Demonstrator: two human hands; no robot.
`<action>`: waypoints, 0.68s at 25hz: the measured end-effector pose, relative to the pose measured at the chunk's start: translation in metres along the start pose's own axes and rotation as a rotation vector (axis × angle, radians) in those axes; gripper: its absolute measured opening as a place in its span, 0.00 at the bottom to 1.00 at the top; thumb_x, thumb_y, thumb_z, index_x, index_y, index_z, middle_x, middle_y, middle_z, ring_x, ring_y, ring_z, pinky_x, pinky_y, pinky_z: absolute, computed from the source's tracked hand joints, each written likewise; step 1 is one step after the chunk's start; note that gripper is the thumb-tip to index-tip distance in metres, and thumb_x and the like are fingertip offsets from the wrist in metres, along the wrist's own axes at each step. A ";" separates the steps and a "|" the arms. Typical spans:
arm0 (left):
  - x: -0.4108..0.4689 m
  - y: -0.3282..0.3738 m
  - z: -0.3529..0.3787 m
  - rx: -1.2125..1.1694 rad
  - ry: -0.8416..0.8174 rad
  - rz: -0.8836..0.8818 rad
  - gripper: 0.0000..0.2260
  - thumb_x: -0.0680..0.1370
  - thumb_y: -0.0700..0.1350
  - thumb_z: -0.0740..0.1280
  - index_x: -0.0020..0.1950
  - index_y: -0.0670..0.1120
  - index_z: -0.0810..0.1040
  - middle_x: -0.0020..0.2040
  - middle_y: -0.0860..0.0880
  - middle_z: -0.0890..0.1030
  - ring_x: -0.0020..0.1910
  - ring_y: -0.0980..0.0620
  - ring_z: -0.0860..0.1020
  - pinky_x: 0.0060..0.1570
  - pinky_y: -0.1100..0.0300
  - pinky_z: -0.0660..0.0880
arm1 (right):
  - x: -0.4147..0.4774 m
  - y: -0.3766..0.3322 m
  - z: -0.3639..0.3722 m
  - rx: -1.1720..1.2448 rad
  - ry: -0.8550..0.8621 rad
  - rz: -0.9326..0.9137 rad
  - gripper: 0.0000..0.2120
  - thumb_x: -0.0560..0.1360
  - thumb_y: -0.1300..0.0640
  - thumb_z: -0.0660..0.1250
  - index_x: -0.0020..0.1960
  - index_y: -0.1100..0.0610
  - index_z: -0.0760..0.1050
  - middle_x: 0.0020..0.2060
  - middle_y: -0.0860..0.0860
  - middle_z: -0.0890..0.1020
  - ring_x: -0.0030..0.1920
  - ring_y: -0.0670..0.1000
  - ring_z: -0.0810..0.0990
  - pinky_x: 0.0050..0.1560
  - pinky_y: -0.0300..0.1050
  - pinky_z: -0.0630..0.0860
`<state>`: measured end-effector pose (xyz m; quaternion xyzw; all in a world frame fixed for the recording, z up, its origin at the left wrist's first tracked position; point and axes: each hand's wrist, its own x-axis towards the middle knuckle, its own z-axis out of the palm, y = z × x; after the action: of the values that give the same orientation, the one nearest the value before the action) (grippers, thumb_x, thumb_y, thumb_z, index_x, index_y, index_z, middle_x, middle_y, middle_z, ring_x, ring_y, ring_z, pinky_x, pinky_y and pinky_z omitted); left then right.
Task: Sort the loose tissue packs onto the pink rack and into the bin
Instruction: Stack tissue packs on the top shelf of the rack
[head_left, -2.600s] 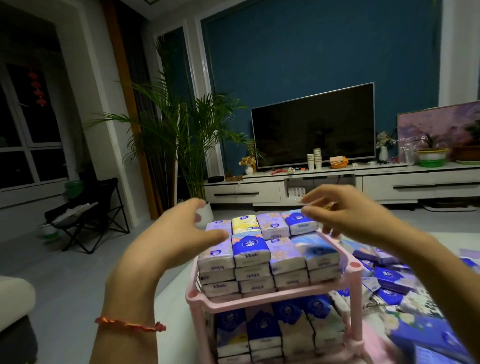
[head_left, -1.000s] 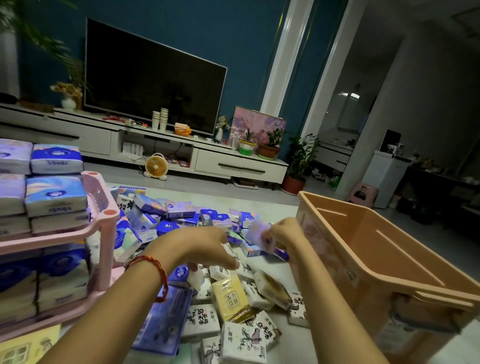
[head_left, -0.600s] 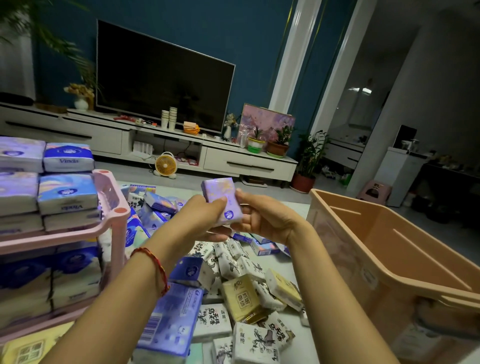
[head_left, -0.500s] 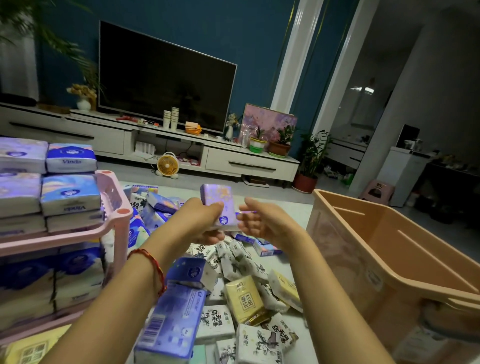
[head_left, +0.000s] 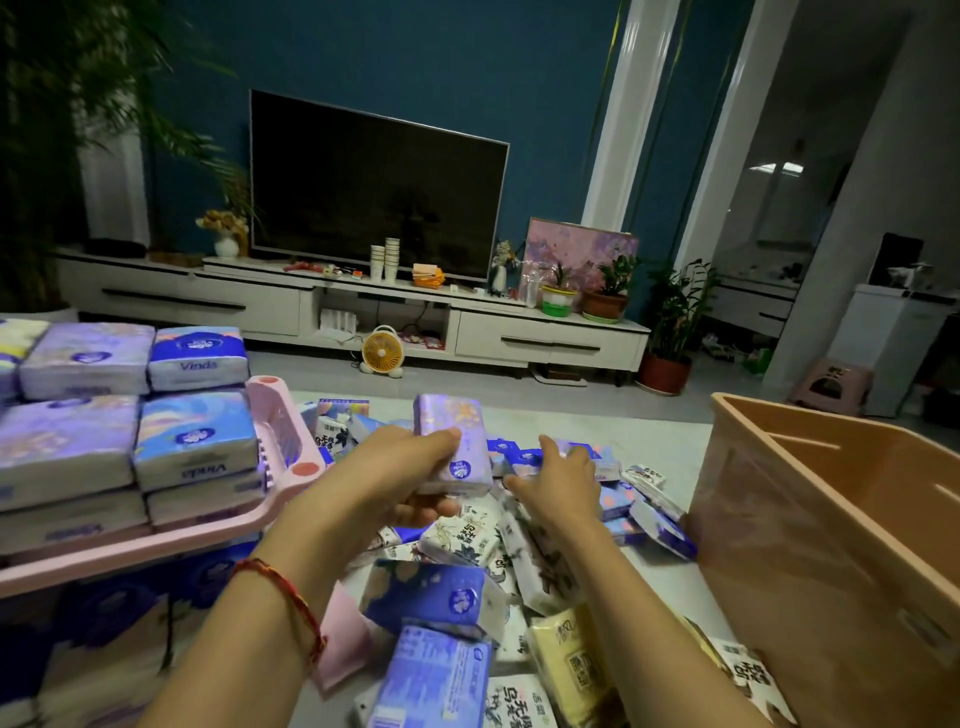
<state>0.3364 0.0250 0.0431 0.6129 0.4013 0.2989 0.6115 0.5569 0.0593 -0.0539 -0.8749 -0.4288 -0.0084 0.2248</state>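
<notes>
Fingers (head_left: 434, 439) of your left hand (head_left: 395, 478) curl round a lilac tissue pack (head_left: 454, 421) just beside the pink rack (head_left: 283, 436); right hand (head_left: 563, 486) spread, empty. Likely soft, light, slick: clamp its long sides.

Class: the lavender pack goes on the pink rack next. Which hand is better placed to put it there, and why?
Left. The left hand grips the lavender pack, right beside the pink rack. The right hand reaches into the loose packs, on the side of the bin.
</notes>
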 end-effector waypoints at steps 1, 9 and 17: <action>-0.001 0.001 -0.001 0.003 -0.008 0.009 0.14 0.80 0.46 0.60 0.36 0.44 0.69 0.21 0.49 0.75 0.18 0.57 0.74 0.19 0.70 0.68 | 0.002 0.003 0.000 0.004 0.004 -0.001 0.26 0.74 0.47 0.63 0.69 0.55 0.64 0.67 0.62 0.64 0.68 0.61 0.63 0.64 0.51 0.65; -0.033 0.047 -0.030 -0.047 0.128 0.230 0.12 0.79 0.48 0.60 0.41 0.42 0.74 0.27 0.48 0.78 0.21 0.57 0.77 0.21 0.70 0.69 | -0.027 -0.052 -0.067 0.432 0.183 -0.197 0.23 0.68 0.56 0.69 0.62 0.58 0.73 0.55 0.56 0.78 0.55 0.56 0.76 0.52 0.44 0.73; -0.097 0.074 -0.139 0.120 0.953 0.400 0.17 0.78 0.53 0.58 0.46 0.41 0.76 0.47 0.40 0.79 0.49 0.41 0.76 0.52 0.52 0.74 | -0.159 -0.168 -0.146 0.639 0.113 -0.806 0.14 0.64 0.44 0.73 0.42 0.46 0.71 0.40 0.41 0.77 0.40 0.40 0.74 0.37 0.30 0.69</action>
<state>0.1783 0.0181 0.1389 0.5078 0.5266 0.6321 0.2556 0.3557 -0.0292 0.1094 -0.5259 -0.7003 -0.0103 0.4826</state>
